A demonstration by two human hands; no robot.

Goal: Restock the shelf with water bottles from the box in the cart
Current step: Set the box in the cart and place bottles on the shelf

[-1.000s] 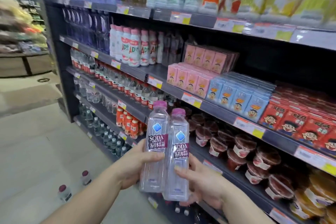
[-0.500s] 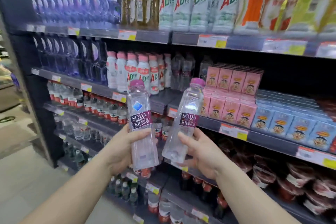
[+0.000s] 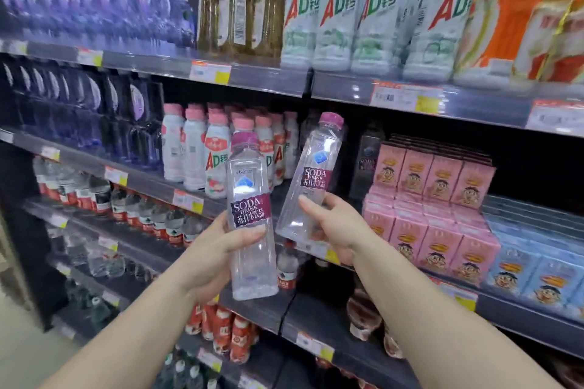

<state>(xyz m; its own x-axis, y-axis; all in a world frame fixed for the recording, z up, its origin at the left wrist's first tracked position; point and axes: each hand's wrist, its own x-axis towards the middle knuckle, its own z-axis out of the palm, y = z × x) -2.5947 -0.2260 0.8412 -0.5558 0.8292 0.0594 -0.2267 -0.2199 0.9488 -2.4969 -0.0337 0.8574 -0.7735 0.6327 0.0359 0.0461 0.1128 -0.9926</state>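
— What's on your left?

— My left hand [image 3: 215,257] has its fingers curled round the lower body of one soda water bottle [image 3: 251,218], thumb across the front just under the purple label. It stands nearly upright, pink cap on top, out in front of the shelf edge [image 3: 151,181].

— And the right?

— My right hand [image 3: 335,227] grips the second soda water bottle [image 3: 311,180] near its base, fingers wrapped behind it, thumb on the front. Its long axis tilts, cap leaning up and to the right, towards the dark gap [image 3: 350,155] between the AD milk bottles [image 3: 202,151] and the pink cartons [image 3: 433,199]. One dark-capped soda bottle [image 3: 368,164] already stands there.

— So which goes first?

— The right one, I'd say: it's nearer the gap and already pointing at it. It needs to be stood upright before it's set down.
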